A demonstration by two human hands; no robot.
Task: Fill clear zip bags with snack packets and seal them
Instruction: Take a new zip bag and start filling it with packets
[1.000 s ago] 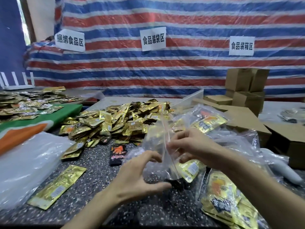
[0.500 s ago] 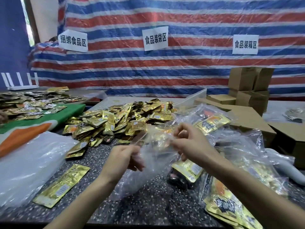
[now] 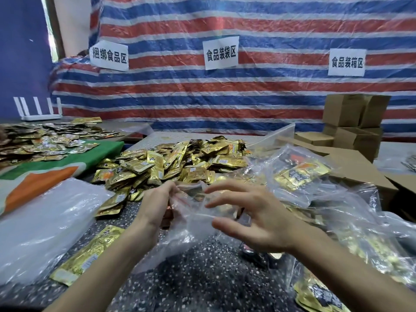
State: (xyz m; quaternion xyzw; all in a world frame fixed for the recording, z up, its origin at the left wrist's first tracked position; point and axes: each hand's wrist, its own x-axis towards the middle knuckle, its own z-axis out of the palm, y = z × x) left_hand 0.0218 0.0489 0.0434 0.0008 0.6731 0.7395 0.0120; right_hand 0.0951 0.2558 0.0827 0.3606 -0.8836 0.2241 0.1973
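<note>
Since half a second ago the right hand has let go of the crumpled clear plastic zip bag, fingers now spread beside its mouth. On the dark speckled stone table lies a heap of gold foil snack packets; the bag hangs just before it, above the tabletop, empty and limp. The left hand pinches its left rim alone, so the film may sag shut and packets miss the mouth

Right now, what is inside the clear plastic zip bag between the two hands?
No packet plainly shows inside the clear plastic zip bag; the dark speckled table shows through. Glare and the left hand cover its mouth.
</note>
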